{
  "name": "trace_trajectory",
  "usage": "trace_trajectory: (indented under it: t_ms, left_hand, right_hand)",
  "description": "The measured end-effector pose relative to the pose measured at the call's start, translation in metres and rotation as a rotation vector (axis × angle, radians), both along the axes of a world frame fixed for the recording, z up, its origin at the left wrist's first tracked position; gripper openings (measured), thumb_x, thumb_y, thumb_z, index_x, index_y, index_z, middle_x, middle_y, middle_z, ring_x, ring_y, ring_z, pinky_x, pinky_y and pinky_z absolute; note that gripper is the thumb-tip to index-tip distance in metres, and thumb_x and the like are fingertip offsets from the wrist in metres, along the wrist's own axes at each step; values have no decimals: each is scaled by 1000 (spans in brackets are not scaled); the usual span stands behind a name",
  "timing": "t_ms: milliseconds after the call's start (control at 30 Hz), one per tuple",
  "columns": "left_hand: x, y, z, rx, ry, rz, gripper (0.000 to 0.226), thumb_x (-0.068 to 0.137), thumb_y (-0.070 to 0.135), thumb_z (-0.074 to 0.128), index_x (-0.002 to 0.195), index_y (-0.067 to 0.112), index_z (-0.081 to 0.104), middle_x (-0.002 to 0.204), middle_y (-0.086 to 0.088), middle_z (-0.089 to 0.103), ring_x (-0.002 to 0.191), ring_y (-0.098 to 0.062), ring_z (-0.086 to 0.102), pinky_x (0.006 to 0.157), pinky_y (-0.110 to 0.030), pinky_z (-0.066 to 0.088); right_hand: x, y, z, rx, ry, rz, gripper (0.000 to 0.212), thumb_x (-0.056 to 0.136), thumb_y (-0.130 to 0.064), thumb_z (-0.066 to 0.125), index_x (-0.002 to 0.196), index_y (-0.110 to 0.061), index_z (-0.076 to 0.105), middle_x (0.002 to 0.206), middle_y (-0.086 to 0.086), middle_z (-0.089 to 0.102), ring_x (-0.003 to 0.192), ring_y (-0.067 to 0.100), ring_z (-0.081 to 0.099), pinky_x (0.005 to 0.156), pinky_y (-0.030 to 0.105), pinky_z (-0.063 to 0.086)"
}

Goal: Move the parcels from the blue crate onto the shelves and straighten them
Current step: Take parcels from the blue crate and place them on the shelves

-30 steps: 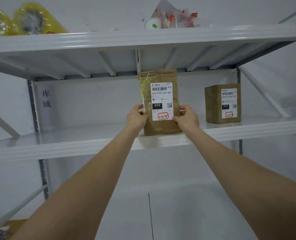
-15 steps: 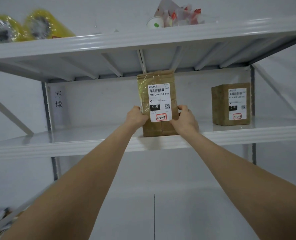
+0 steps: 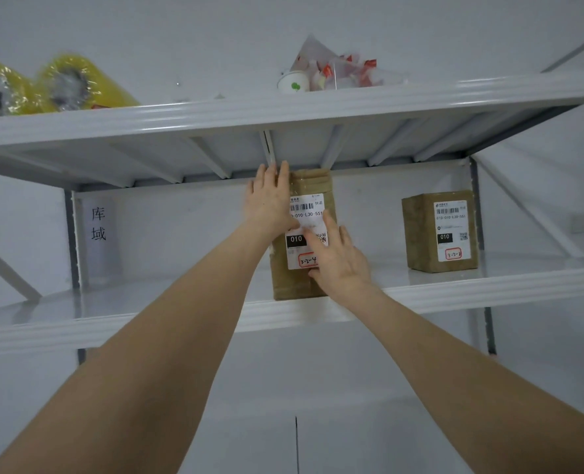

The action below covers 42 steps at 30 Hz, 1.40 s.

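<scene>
a: what is being touched?
b: the tall brown cardboard parcel [image 3: 313, 184], standing upright on the white metal shelf [image 3: 181, 323], is being pressed by the flat left hand [image 3: 270, 200] at its upper left edge and by the flat right hand [image 3: 338, 265] on its label.
a: what is differing?
b: its lower sides are no longer being gripped.

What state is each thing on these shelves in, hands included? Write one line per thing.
Tall parcel: upright on the middle shelf, label outward, both hands on its front.
Small parcel: upright further right on that shelf, untouched.
Left hand: open, flat against the tall parcel's upper left.
Right hand: open, fingers spread over its label.
Yellow rolls: lying on the top shelf, film-wrapped.
</scene>
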State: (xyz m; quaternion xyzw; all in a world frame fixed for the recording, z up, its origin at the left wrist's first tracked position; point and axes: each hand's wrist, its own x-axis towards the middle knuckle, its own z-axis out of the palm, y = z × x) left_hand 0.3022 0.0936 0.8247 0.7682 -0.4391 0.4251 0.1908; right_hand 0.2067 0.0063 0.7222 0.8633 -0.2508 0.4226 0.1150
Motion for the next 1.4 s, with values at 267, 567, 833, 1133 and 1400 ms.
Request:
trace_trajectory:
  t_ms: [267, 567, 833, 1133, 1400]
  left_hand:
    - [16, -15, 3, 18, 26, -46, 104, 68, 22, 82, 147, 7, 16, 149, -10, 23, 139, -26, 19, 108, -38, 33]
    - [42, -40, 0, 31, 13, -57, 102, 74, 19, 77, 149, 7, 10, 152, -10, 18, 144, -27, 10, 113, -38, 28]
    - [65, -59, -1, 24, 9, -84, 90, 81, 11, 70, 149, 8, 11, 152, -8, 18, 143, -25, 11, 110, -38, 32]
    - [77, -70, -1, 27, 12, -116, 90, 80, 8, 70, 149, 6, 12, 153, -10, 17, 144, -27, 10, 114, -38, 28]
    - [74, -61, 7, 46, 15, -107, 79, 86, 9, 61, 149, 8, 13, 155, -10, 19, 145, -27, 11, 114, -40, 25]
  right_hand:
    - [10, -6, 1, 56, 4, -8, 66, 85, -26, 70, 139, -31, 32, 156, 3, 2, 121, 32, 37, 83, 40, 47]
    - [31, -25, 1, 69, -7, -14, 62, 85, -18, 69, 137, -29, 38, 156, 5, 4, 117, 33, 41, 83, 39, 47]
    - [51, -46, -1, 82, 6, -18, 69, 85, -6, 65, 141, -31, 34, 156, 5, 3, 115, 32, 43, 85, 38, 46]
    - [67, -63, -1, 99, 20, -12, 72, 85, -4, 64, 143, -32, 33, 157, 4, 2, 118, 33, 40, 91, 40, 45]
    - [61, -59, 3, 89, 16, -20, 70, 86, -5, 62, 142, -35, 32, 155, 3, 6, 115, 31, 43, 87, 39, 47]
